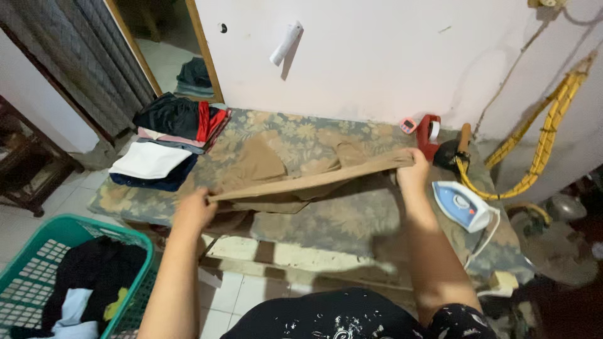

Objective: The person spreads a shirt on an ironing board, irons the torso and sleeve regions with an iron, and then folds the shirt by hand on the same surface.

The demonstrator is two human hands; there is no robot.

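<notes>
Above the table point(352, 216), both hands grip brown trousers point(295, 179), stretched taut between them. Left hand point(193, 210): fingers closed on one end of the folded edge, near the table's front. Right hand point(413, 171): fingers closed on the other end, farther back. Trousers' lower part sags onto the floral table cover. Iron point(461, 206) stands just right of the right hand, cord trailing. Red tape dispenser point(429, 135) behind that hand. Folded clothes stack point(169, 141) at the table's left end. Green basket point(38, 270) with clothes on the floor, lower left.
</notes>
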